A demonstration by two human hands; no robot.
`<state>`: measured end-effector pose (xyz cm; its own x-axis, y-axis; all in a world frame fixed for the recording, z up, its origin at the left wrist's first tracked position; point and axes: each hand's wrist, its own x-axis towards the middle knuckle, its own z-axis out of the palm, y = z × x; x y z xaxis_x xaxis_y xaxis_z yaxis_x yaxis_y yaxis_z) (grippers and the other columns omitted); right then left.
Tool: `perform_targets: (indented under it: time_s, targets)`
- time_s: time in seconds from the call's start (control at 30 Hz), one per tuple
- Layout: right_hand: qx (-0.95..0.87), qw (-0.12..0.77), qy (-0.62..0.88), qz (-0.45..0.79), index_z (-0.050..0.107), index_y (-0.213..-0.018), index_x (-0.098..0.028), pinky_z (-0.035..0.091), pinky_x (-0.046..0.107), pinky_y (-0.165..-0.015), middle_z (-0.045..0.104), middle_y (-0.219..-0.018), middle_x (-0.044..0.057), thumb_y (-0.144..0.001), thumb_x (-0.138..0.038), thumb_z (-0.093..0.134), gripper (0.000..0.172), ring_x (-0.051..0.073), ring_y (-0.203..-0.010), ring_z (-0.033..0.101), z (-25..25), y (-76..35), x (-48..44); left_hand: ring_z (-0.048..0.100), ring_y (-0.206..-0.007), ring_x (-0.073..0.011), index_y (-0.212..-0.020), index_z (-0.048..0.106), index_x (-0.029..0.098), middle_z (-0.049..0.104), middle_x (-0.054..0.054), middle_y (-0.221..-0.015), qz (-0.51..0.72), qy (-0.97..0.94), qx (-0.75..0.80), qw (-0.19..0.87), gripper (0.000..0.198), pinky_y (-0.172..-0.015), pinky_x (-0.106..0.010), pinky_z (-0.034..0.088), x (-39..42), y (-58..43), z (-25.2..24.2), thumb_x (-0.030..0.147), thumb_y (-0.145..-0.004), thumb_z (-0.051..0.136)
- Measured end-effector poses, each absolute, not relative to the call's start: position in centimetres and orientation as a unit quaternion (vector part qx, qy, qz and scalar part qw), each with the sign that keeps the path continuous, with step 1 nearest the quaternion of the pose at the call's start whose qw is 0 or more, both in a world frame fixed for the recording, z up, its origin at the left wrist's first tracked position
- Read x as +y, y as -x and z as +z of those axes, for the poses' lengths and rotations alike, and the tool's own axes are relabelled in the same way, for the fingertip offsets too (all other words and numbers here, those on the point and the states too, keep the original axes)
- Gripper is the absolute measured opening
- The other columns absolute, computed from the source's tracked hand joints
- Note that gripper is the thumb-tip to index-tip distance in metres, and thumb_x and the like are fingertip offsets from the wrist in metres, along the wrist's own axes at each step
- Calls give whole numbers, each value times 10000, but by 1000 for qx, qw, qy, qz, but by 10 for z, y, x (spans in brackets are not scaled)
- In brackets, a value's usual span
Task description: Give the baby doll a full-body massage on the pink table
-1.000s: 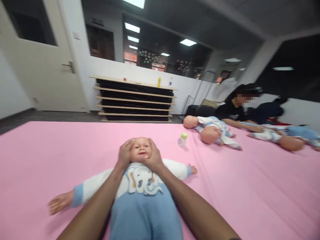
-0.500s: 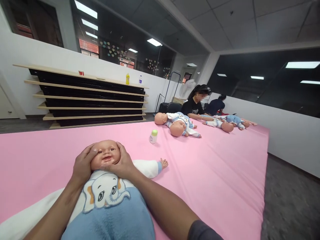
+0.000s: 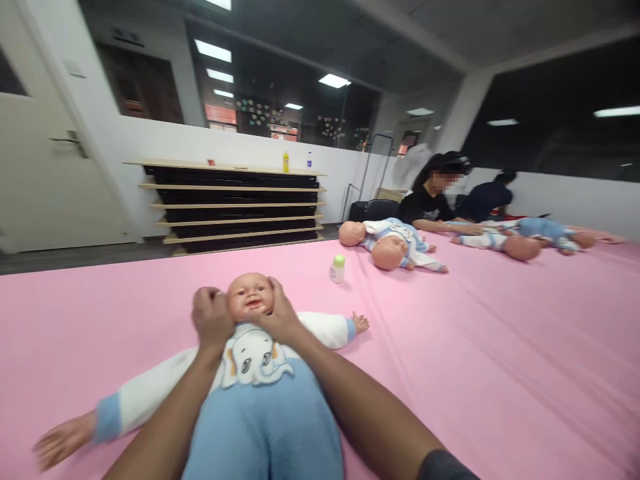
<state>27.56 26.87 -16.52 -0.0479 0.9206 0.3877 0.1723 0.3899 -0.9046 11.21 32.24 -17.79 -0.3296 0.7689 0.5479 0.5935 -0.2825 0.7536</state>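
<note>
A baby doll (image 3: 253,400) in a white and blue outfit with an elephant face lies on its back on the pink-covered table, its head at the far end. My right hand (image 3: 279,315) cups the right side of its head, fingers along the cheek and thumb under the chin. At the head's left side is my left hand (image 3: 213,319), slightly blurred, with its fingers curled in; whatever may be between them is hidden. The doll's arms stretch out to both sides. Beyond its right-side arm stands a small white bottle with a green cap (image 3: 337,269).
More baby dolls (image 3: 390,252) lie farther right on the pink cloth (image 3: 480,333). A person in black (image 3: 430,193) sits at the far side, with another person (image 3: 487,197) behind. Stacked boards (image 3: 235,190) holding bottles stand by the wall.
My left hand has come off the doll's forehead and cheek to the side of its head, fingers now curled. The right hand keeps its hold. The view has swung left.
</note>
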Motion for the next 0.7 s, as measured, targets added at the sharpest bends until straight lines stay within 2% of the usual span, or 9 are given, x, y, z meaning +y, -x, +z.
perform_targets:
  time_s: [0.17, 0.3, 0.5, 0.6, 0.7]
  targets:
    - [-648, 541, 430, 318, 307, -1428, -182, 370, 390, -1074, 457, -1395, 115, -702, -440, 740, 883, 255, -1265, 467, -165, -276, 270, 447, -724, -131, -793, 488, 187, 541, -32, -777, 539, -569, 614, 88, 207, -696, -255, 306, 317, -115, -173, 301, -886, 343]
    - [-649, 554, 450, 265, 355, -1381, -186, 396, 391, -1035, 498, -1340, 115, -698, -461, 726, 825, 258, -1208, 505, -165, -275, 266, 461, -733, -141, -811, 487, 192, 541, -44, -785, 545, -567, 609, 104, 213, -706, -259, 305, 302, -119, -162, 308, -902, 334]
    - [-634, 559, 483, 228, 395, -1288, -159, 448, 381, -930, 571, -1171, 114, -679, -489, 711, 761, 248, -1054, 577, -164, -272, 262, 538, -967, -220, -985, 570, 194, 597, -116, -991, 540, -598, 569, 165, 253, -905, -339, 363, 272, -126, -149, 337, -889, 385]
    - [-637, 560, 476, 232, 430, -1260, -161, 464, 366, -886, 592, -1136, 106, -690, -498, 694, 714, 234, -1004, 591, -163, -271, 260, 488, -1192, -245, -1167, 571, 208, 564, -132, -1230, 542, -614, 535, 209, 379, -1073, -387, 308, 259, -130, -149, 405, -873, 436]
    - [-629, 556, 476, 262, 480, -1257, -178, 473, 377, -849, 631, -1076, 93, -679, -473, 700, 685, 232, -912, 611, -164, -273, 257, 417, -1323, -246, -1321, 511, 232, 492, -103, -1382, 537, -627, 510, 244, 592, -1145, -386, 283, 247, -131, -150, 478, -787, 580]
